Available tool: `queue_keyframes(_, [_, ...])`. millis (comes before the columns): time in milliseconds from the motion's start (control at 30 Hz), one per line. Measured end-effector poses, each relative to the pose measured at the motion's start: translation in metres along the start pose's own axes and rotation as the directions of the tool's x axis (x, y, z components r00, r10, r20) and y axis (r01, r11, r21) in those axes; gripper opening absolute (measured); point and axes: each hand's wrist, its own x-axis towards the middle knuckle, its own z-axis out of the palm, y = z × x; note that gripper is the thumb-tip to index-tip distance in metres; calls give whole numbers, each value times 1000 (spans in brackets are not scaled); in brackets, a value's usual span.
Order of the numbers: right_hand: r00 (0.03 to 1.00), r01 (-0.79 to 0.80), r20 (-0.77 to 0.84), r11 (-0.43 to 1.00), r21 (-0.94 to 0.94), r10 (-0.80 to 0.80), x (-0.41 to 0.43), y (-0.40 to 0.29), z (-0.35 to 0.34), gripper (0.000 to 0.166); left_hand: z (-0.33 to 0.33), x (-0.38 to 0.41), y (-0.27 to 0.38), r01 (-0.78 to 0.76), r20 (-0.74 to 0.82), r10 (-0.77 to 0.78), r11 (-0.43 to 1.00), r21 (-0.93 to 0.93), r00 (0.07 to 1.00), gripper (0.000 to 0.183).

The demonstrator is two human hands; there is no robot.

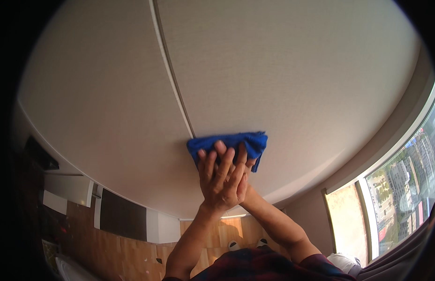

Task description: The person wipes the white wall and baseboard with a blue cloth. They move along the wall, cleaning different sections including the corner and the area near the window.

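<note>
A folded blue cloth lies flat against a large pale wall panel with a fine woven-looking texture. Its upper left corner covers the lower end of a narrow vertical trim strip between two panels. My left hand is on top, fingers spread, pressing on the cloth and overlapping the other hand. Underneath, my right hand holds the cloth against the panel; most of it is hidden, with only part showing at the right side.
At right, a window looks out on buildings, with a sunlit sill and dark curtain near it. Low white-and-dark furniture stands at lower left. My slippered feet are on the wood floor.
</note>
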Motion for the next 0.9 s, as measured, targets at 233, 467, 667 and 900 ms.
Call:
queue_keyframes(233, [992, -47, 94, 445, 894, -84, -164, -79, 65, 50, 41, -153, 19, 146, 91, -138, 986, -84, 986, 30])
queue_keyframes(467, [976, -140, -23, 699, 701, 218, -130, -30, 53, 49, 7, -125, 29, 221, 212, -163, 934, -282, 964, 23])
queue_keyframes(667, [904, -290, -13, 637, 714, 427, 4, 68, 27, 56, -27, -30, 12, -12, -82, -13, 955, -297, 997, 29])
queue_keyframes(900, [873, -296, -100, 681, 670, 477, -57, 42, 51, 55, -25, -9, 13, 45, -69, -80, 913, -406, 994, 17])
